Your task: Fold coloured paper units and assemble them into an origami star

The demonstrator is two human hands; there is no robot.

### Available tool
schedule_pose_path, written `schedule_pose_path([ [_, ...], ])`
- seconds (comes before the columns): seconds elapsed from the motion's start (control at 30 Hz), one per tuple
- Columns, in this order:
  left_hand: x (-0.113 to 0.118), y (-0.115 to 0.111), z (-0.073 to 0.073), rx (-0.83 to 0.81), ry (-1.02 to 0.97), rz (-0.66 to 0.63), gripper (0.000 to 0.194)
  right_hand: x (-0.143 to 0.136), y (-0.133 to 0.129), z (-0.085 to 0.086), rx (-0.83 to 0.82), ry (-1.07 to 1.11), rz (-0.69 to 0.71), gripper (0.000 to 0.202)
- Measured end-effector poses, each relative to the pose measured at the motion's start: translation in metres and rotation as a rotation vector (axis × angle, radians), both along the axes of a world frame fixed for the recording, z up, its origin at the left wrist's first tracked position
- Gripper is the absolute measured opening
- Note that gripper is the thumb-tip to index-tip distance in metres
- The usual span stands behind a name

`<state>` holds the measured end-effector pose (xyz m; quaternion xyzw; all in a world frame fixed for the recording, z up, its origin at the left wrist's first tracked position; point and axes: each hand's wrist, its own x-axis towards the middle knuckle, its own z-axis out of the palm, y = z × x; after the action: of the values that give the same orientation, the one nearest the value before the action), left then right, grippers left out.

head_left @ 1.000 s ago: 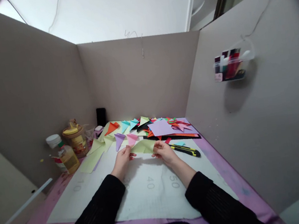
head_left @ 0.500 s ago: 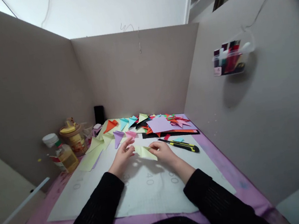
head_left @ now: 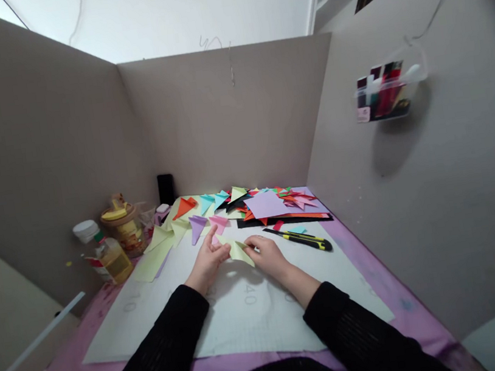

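A small folded pale yellow paper (head_left: 238,252) is between my hands above the white sheet (head_left: 267,324). My right hand (head_left: 266,255) pinches its right side between thumb and fingers. On the other side, my left hand (head_left: 210,259) touches the paper's left edge at the thumb, with the index finger raised and apart. Just beyond my left hand lie a purple folded piece (head_left: 197,227) and a pink folded piece (head_left: 219,222). A yellow and black cutter knife (head_left: 303,239) rests to the right of my right hand.
Coloured papers and a lilac square (head_left: 266,205) are piled at the back. On the left stand a bottle of yellowish liquid (head_left: 113,261), a tub (head_left: 125,230) and a black phone-like object (head_left: 166,189). A clear holder (head_left: 384,92) hangs on the right panel.
The pale yellow paper has tilted, its right end lower. My left hand has shifted slightly right, its thumb now against the paper. The whole view has moved slightly.
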<state>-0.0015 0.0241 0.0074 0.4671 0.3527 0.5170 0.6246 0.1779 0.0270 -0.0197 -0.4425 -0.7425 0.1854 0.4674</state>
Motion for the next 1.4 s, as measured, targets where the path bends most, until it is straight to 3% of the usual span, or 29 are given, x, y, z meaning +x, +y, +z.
schedule_pose_path([
  [0.13, 0.001, -0.002, 0.001, 0.021, -0.014, 0.003, 0.104, -0.003, 0.000, 0.001, -0.028, 0.050, 0.034, 0.011],
  [0.27, -0.002, 0.000, 0.000, 0.062, 0.004, 0.061, 0.091, 0.000, 0.004, 0.001, -0.077, 0.133, 0.013, 0.008],
  [0.4, -0.007, 0.011, -0.008, 0.145, 0.147, 0.255, 0.072, 0.002, 0.012, -0.004, -0.384, 0.501, 0.031, 0.017],
  [0.5, -0.007, 0.018, -0.017, 0.177, 0.174, 0.373, 0.074, 0.000, 0.016, -0.008, -0.540, 0.719, 0.099, 0.023],
  [0.67, 0.003, 0.013, -0.022, 0.003, -0.011, 0.128, 0.094, -0.005, 0.007, -0.002, -0.611, 0.674, 0.187, 0.024],
  [0.77, 0.009, 0.008, -0.021, -0.025, -0.036, 0.134, 0.093, -0.009, 0.000, 0.002, -0.632, 0.611, 0.201, 0.026],
  [0.97, 0.014, 0.006, -0.023, 0.009, 0.085, 0.145, 0.082, -0.013, 0.002, -0.001, -0.539, 0.633, 0.173, 0.026],
  [1.07, 0.013, 0.008, -0.027, 0.044, 0.104, 0.144, 0.080, -0.010, 0.005, -0.002, -0.449, 0.541, 0.139, 0.022],
  [1.27, 0.000, 0.014, -0.025, 0.076, 0.175, 0.416, 0.066, -0.001, -0.002, 0.008, -0.113, 0.212, -0.032, 0.012],
  [1.33, -0.002, 0.010, -0.021, 0.088, 0.209, 0.370, 0.059, -0.001, -0.006, 0.010, 0.017, 0.125, -0.076, 0.012],
  [1.4, 0.001, 0.004, -0.015, 0.145, 0.205, 0.233, 0.063, -0.001, -0.008, 0.010, 0.110, 0.044, -0.111, 0.013],
])
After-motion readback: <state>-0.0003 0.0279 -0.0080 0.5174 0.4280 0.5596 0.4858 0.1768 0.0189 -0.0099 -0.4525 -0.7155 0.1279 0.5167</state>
